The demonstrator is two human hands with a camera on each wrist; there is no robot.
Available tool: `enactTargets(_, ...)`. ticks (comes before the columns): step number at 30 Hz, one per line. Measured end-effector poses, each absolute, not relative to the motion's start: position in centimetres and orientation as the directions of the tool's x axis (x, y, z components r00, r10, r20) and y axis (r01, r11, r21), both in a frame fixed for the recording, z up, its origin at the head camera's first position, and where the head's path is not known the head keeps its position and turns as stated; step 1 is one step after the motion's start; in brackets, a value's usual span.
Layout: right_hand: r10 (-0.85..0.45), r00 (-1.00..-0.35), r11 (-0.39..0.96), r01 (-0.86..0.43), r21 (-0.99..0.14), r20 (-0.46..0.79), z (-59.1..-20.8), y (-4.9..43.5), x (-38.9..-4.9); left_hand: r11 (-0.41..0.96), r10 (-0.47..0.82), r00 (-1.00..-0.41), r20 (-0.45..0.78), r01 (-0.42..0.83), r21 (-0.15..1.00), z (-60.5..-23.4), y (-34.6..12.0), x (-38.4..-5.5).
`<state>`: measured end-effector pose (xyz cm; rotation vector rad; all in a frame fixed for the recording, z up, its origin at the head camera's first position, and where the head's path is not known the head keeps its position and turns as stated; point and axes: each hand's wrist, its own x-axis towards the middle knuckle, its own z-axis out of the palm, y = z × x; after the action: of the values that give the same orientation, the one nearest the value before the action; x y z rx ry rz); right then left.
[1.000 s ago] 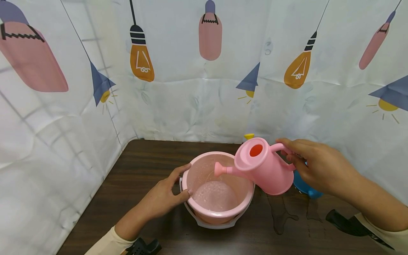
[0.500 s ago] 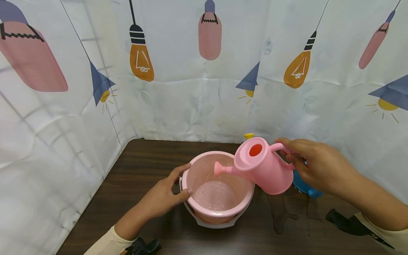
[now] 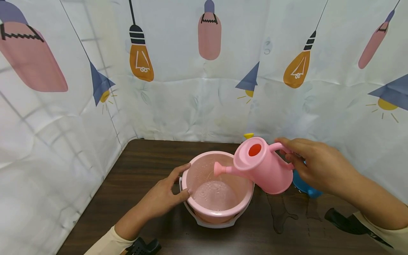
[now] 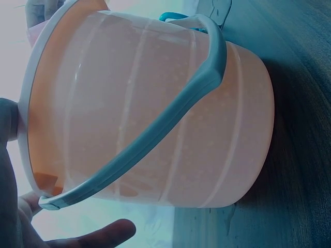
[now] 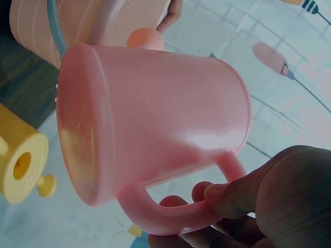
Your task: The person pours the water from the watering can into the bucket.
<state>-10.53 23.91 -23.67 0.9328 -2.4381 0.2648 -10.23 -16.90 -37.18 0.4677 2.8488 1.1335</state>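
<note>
A pink bucket [image 3: 220, 213] with a pale carrying handle [image 4: 160, 126] stands on the dark table. My left hand [image 3: 159, 198] holds its left rim, thumb and a finger over the edge; another finger [image 4: 106, 235] sticks out straight beside the wall. My right hand [image 3: 315, 164] grips the handle of a pink watering can [image 3: 269, 173], tilted with its spout [image 3: 223, 170] over the bucket's opening. Thin streams fall from the spout, and bubbly, rippled water [image 3: 215, 196] covers the bucket's bottom.
Behind the pink can is a yellow watering can [image 5: 28, 155], mostly hidden in the head view. A blue plastic item [image 3: 304, 186] sits partly behind my right hand. Spilled water [image 3: 280, 214] marks the table right of the bucket. A printed white curtain [image 3: 188, 102] hangs behind.
Both hands, the bucket and the watering can stay almost in place. The water's surface ripples a little differently under the falling streams.
</note>
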Motion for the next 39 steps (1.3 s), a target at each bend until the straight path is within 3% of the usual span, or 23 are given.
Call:
enactTargets(24,-0.547,-0.670,0.765,-0.643,-0.024,0.502,-23.56,23.82,-10.65,0.679,0.284,-0.956,0.077,0.257,0.688,-37.52,-16.92,-10.30)
enactTargets(39,-0.556,-0.657,0.755,-0.656,-0.022,0.509,-23.48,23.79,-10.68,0.673,0.300,-0.949,0.100,0.284,0.683,-37.38,-16.89,-10.27)
